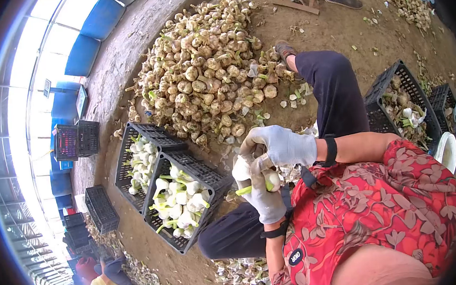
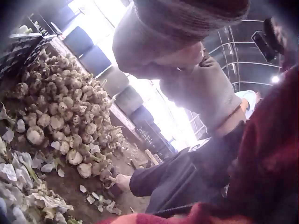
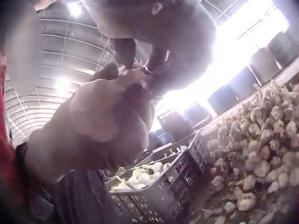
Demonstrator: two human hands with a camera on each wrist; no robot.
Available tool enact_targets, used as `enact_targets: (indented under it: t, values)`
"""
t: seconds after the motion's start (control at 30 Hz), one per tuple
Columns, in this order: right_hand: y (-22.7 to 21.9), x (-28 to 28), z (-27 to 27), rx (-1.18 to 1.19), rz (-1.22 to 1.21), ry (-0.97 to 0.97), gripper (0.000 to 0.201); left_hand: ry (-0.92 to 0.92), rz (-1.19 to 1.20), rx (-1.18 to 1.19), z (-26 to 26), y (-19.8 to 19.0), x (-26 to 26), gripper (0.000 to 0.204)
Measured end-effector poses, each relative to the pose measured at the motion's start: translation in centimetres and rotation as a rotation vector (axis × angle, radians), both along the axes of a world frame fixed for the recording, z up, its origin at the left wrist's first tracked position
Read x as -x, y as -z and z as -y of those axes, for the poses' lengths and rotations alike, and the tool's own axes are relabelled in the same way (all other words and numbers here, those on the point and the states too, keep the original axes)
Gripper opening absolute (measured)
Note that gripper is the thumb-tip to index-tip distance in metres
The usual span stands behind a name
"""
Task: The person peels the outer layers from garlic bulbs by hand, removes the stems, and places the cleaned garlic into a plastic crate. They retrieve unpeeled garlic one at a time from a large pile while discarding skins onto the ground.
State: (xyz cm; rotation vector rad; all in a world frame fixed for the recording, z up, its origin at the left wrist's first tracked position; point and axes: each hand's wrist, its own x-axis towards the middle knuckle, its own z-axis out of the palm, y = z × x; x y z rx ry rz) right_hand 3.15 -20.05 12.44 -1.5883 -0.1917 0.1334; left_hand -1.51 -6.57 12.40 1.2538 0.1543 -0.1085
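Both hands wear pale work gloves with dirt-browned fingers and meet in front of the chest. My left hand [image 1: 267,205], the lower one, grips white garlic bulbs [image 1: 273,181], with a cut green stem [image 1: 243,191] poking out past the fingers. My right hand [image 1: 285,145] comes over from above, its fingers curled and pinching at the garlic. In the right wrist view the fingertips of both hands meet at a tuft of pale skin or roots [image 3: 134,74]. The left wrist view shows mostly gloves, which hide the garlic.
Ahead lies a large heap of unpeeled garlic [image 1: 203,76]. Two black crates of white garlic, the nearer crate [image 1: 217,181] by the left knee, stand at the left. Another black crate [image 1: 379,99] with trimmings sits at the right. Loose skins [image 1: 241,277] litter the ground.
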Motion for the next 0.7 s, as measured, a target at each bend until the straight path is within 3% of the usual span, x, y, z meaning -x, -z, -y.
enact_targets:
  t: [0.1,0.2,0.3,0.33,0.43,0.53,0.57,0.7]
  values:
    - [-0.6,-0.3,0.3,-0.081,-0.16,-0.052,0.044,0.08,0.02,0.028,-0.8,0.1,0.2,0.04]
    - [0.8,-1.1,0.7,-0.134,-0.117,-0.104,0.04,0.167,0.016,0.093,-1.5,0.5,0.4,0.038]
    - [0.4,-1.0,1.6,-0.363,-0.481,-0.19,0.033,0.16,-0.05,0.036,-2.1,1.7,0.9,0.037]
    - [0.8,-1.0,1.7,-0.455,-0.493,-0.187,0.029,0.152,-0.068,0.032,-2.2,1.9,1.0,0.036]
    - [0.7,-1.0,2.1,-0.421,-0.463,-0.192,0.028,0.123,-0.095,0.078,-1.6,0.6,0.8,0.036]
    - [0.8,-0.3,1.2,0.074,0.246,-0.042,0.028,0.061,-0.04,0.096,-0.6,-0.2,0.1,0.048]
    - [-0.2,0.7,0.7,0.346,0.473,0.095,0.029,0.033,-0.026,0.085,-0.1,-0.4,0.1,0.043]
    - [-0.5,1.6,0.0,0.502,0.451,0.148,0.027,-0.011,-0.03,0.101,0.5,-0.3,0.6,0.035]
